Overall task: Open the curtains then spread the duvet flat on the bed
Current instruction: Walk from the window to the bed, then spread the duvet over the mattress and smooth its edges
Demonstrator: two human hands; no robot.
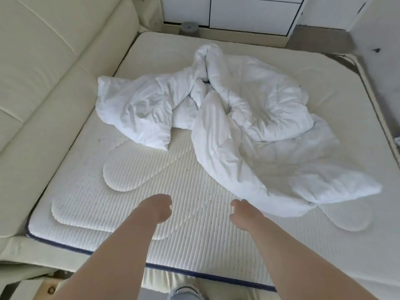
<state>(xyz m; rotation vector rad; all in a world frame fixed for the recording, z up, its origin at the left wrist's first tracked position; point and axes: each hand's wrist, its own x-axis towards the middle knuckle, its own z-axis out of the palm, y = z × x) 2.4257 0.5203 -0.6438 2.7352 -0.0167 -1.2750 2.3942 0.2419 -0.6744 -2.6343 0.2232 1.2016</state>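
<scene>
Far left of frame: cream padded headboard (43,68), panelled, running along the bed's left edge. Beside it, the bare mattress (91,195), white ribbed cover with dark blue piping along the near edge.

Lower centre-left: left hand (157,207) reaching out over the mattress, fingers curled loosely inward, nothing in it, clear of the bedding.

Lower centre-right: right hand (243,213), also half-curled and empty, just beside the nearest edge of the duvet (249,126); contact cannot be told.

Centre to right of frame: duvet, white, lying crumpled and twisted in a heap on the mattress, one lobe toward the headboard, a rolled ridge toward the top, a long flap trailing to the lower right.

Top right: white drawer fronts (249,14) beyond the bed.
</scene>
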